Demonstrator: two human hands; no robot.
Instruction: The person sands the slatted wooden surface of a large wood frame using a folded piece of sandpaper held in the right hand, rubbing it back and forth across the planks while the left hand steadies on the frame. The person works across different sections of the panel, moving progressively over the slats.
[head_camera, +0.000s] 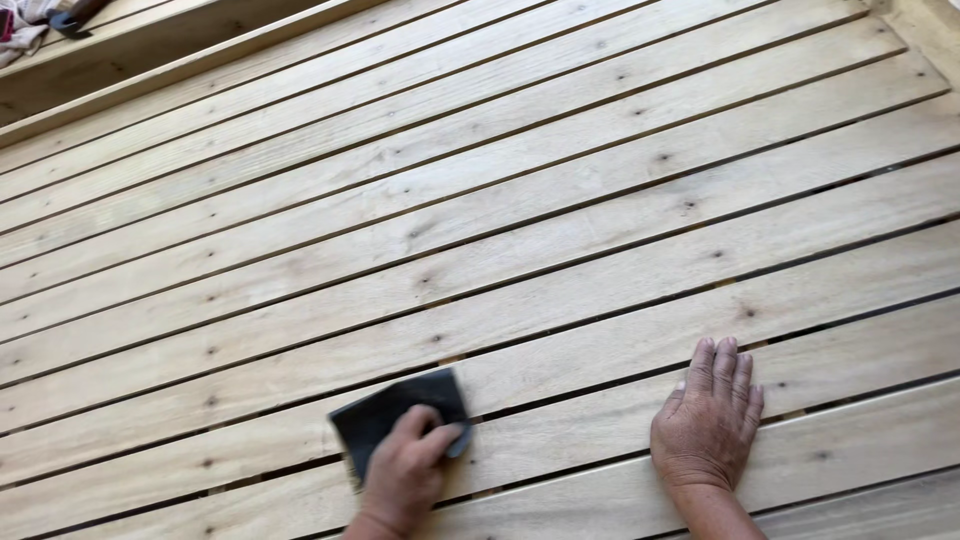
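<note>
A person's left hand (405, 470) presses a dark grey, roughly rectangular sheet of sandpaper (395, 412) flat against a slatted surface of pale, knotty wooden boards (560, 230). The fingers curl down over the sheet's near edge, gripping it against the wood, at the near left of the scene. The right hand (708, 420) lies open and flat on a board at the near right, well apart from the sheet, fingers together and pointing away, holding nothing.

The sheet looks thin, light and flexible, with a gritty face unlikely to slip; it would probably crease if bunched, so a spread palm or fingers over an edge seems the sensible hold. Its long axis runs left to right, tilted slightly so the right end sits farther away, roughly following the boards. The boards themselves run from near left to far right, with narrow dark gaps between them.

At the far left, beyond a raised wooden rail (150, 60), lies a scrap of pale cloth (22, 22).
</note>
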